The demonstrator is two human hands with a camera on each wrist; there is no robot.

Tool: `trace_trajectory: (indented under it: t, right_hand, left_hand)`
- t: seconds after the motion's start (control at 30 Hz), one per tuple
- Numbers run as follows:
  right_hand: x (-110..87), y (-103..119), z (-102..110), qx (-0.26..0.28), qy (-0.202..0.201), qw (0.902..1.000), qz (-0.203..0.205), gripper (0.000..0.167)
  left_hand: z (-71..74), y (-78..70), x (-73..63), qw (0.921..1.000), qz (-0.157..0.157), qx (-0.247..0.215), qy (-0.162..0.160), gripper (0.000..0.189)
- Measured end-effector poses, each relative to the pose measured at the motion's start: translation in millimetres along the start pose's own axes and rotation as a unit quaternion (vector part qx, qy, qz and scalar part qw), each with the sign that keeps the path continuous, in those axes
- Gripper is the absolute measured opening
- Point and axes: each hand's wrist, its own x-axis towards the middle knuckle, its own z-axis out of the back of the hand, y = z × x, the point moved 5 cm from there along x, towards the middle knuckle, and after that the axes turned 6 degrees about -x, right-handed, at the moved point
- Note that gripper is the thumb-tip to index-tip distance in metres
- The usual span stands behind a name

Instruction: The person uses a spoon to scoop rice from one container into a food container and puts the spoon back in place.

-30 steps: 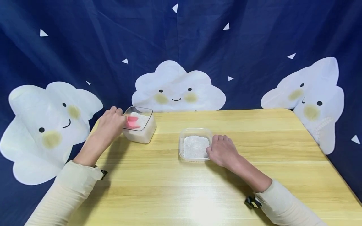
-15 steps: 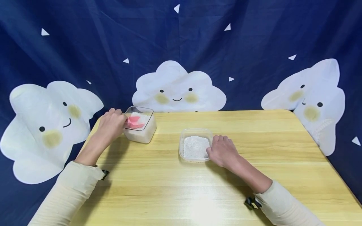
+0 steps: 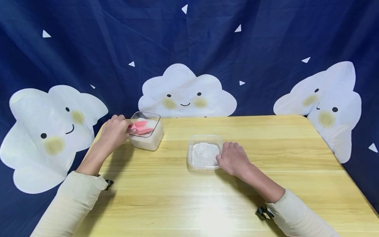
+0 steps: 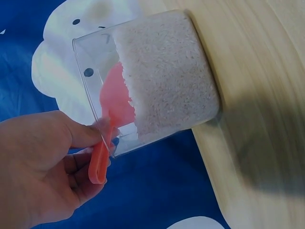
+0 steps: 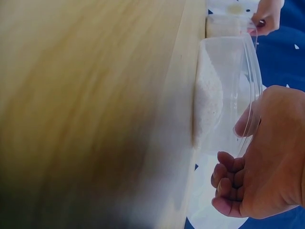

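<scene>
- In the head view, the left hand [image 3: 114, 131] is hiding the handle [image 4: 94, 167] of the pink scoop [image 3: 143, 127].
- Rice [image 4: 167, 71] is covering the scoop's front edge.
- The head view's bottom edge is cropping both sleeves [image 3: 71, 200].

pink scoop [image 3: 143, 127]; white rice [image 4: 164, 71]; yellow wood-grain table [image 3: 165, 187]; navy curtain [image 3: 207, 42], white clouds [image 3: 186, 90].

A dark blue cloth [image 3: 207, 39] fills the top of the head view, scattered with white triangles [image 3: 239, 29]; a smiling cloud [image 3: 29, 115] sits at left, a second cloud [image 3: 183, 82] at centre, a creased white figure [image 3: 337, 87] at right; a wood-grain desk [image 3: 281, 141] spreads below, glare [image 3: 214, 222] at bottom centre
</scene>
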Motion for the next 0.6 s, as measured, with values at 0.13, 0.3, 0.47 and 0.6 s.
trace_trajectory:
  t: [0.13,0.3,0.47,0.6]
  right_hand:
    - [0.2,0,0,-0.003,0.0,1.0,0.001,0.041]
    - [0.5,1,-1,-0.004,0.001,1.0,0.003,0.04]
    - [-0.1,1,-1,-0.004,0.001,1.0,0.001,0.04]
    - [-0.9,2,1,-0.004,0.004,1.0,0.0,0.042]
  left_hand:
    - [1.5,1.9,-0.3,0.9999,-0.001,-0.011,0.001,0.016]
    - [3.0,7.0,-3.8,0.9994,0.012,-0.032,0.011,0.014]
    - [6.0,11.6,-8.0,0.9978,0.042,-0.047,0.02,0.015]
    - [8.3,11.6,-9.4,0.9973,0.043,-0.059,0.014,0.013]
